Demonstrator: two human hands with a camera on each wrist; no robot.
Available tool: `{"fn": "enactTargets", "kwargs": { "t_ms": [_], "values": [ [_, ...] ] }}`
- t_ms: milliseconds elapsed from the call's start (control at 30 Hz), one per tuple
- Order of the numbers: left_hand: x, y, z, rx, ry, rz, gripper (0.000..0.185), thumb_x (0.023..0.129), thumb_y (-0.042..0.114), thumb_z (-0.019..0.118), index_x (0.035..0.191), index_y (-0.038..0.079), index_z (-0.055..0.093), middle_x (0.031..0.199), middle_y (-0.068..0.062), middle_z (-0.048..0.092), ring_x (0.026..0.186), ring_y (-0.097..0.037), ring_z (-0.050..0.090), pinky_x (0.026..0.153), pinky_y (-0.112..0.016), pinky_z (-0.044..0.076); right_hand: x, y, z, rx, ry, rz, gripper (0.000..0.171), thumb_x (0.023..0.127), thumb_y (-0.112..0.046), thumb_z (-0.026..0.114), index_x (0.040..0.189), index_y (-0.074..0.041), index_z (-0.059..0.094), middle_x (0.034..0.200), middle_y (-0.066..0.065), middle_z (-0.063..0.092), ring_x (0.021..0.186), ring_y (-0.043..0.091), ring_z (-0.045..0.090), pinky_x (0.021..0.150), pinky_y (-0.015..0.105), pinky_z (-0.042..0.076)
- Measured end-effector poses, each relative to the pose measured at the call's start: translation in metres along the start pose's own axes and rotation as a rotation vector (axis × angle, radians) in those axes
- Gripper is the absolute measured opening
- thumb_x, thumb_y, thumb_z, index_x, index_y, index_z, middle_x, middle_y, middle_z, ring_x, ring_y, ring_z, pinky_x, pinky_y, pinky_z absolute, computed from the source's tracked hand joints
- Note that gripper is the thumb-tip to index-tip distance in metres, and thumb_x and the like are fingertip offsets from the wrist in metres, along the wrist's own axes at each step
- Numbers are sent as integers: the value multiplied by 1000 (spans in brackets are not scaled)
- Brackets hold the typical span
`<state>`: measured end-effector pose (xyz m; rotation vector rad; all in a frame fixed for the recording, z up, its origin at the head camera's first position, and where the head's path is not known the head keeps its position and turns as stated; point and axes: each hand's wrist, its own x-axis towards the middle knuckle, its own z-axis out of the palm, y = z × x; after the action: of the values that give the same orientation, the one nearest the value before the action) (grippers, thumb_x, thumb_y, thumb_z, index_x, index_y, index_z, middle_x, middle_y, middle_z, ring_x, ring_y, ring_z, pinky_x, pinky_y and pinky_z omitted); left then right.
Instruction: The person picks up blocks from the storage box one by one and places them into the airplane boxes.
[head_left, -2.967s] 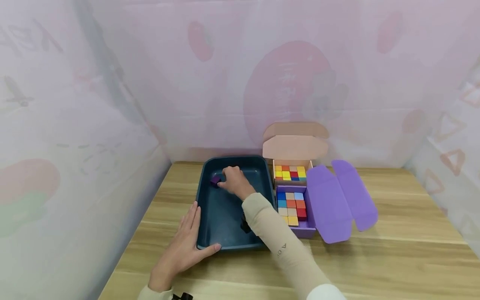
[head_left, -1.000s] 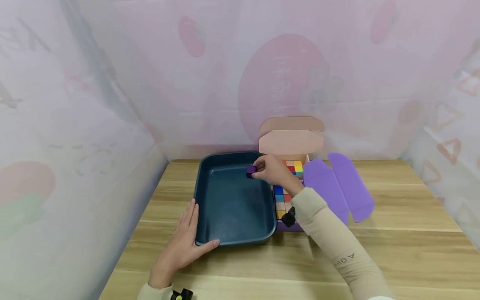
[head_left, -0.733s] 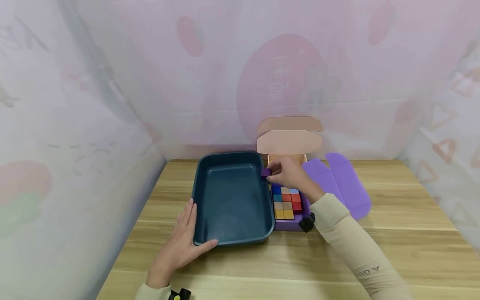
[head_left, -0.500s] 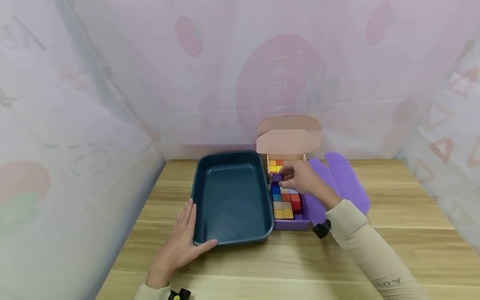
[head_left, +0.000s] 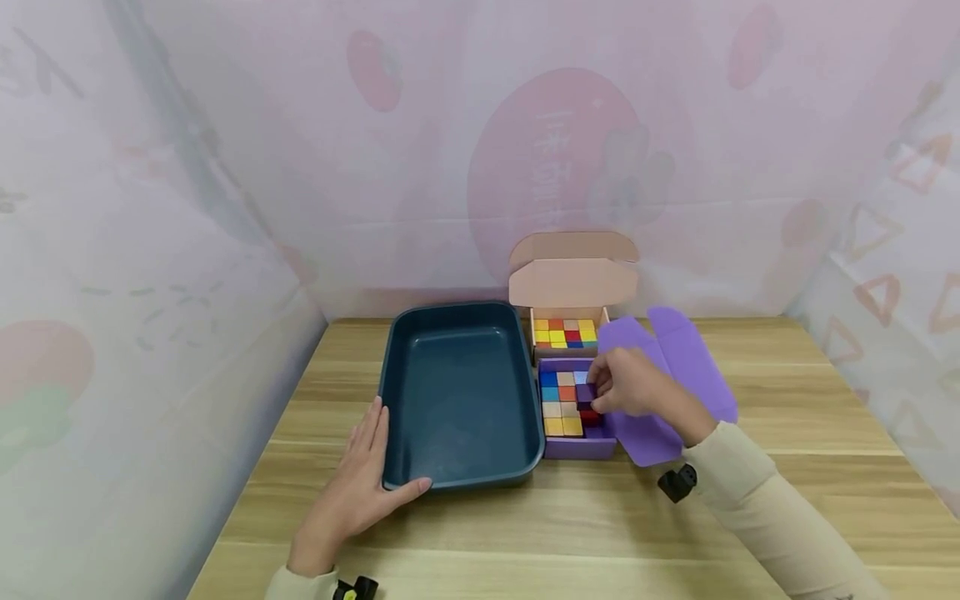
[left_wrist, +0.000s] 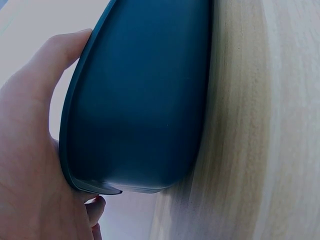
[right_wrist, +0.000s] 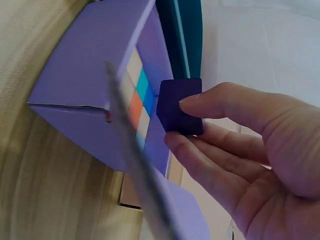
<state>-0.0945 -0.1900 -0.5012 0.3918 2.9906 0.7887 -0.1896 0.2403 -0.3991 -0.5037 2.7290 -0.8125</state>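
1. The purple cube (right_wrist: 180, 106) is sitting pinched between the thumb and fingertips of the right hand (head_left: 633, 390). In the head view the purple cube (head_left: 586, 392) is hanging directly over the right column of the purple box (head_left: 577, 446), just above the cubes already lying there.
2. The right hand is curling closed around the cube, with the thumb on one face and the fingers underneath. It is approaching the box from its right side, across the opened purple lid flap (head_left: 660, 375).
3. The cube has equal sides, so no long axis is governing its seating; the controlling relation is cube directly above the box, with the grid lying below and to the left of the fingers.
4. The left hand (head_left: 360, 492) is lying flat and open along the near left corner of the dark blue tray (head_left: 457, 479), with the thumb touching the rim. It is well apart from the cube; the right hand is the nearer one.
5. The pink box (head_left: 566, 333) of cubes is standing just behind the purple box, both resting on the wooden table (head_left: 787, 467).
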Motion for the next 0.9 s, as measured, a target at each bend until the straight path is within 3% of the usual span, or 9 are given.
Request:
{"fn": "enactTargets", "kwargs": {
  "t_ms": [300,600,767,900],
  "values": [
    [0,-1,0,-3,6,3,127,87,75,69,169,2,7,180,-13,-4,166,-41,4,131,-68,13,-5,1,10,-112,9,-84,19,77,-3,92,92,0,81,85,7,79,74,9,70,67,26,62],
    [0,-2,1,-10,1,-5,126,87,72,71,169,3,6,180,-13,-5,166,-41,4,132,-67,11,-5,-9,20,-223,-28,-20,10,76,2,89,82,-1,81,79,6,76,69,14,61,61,27,57],
    [1,-2,1,-6,5,-5,126,87,73,70,169,2,6,180,-14,-4,166,-42,5,130,-69,14,-3,-17,26,-261,-6,21,23,76,15,78,68,-3,66,62,-2,54,58,14,44,49,23,37],
    [2,-2,1,-9,11,0,125,87,71,72,169,1,7,180,-14,-4,166,-42,6,129,-70,14,-1,-24,32,-320,-7,51,25,79,20,69,72,-3,58,62,-1,38,57,14,35,48,24,27]
  ]
}}
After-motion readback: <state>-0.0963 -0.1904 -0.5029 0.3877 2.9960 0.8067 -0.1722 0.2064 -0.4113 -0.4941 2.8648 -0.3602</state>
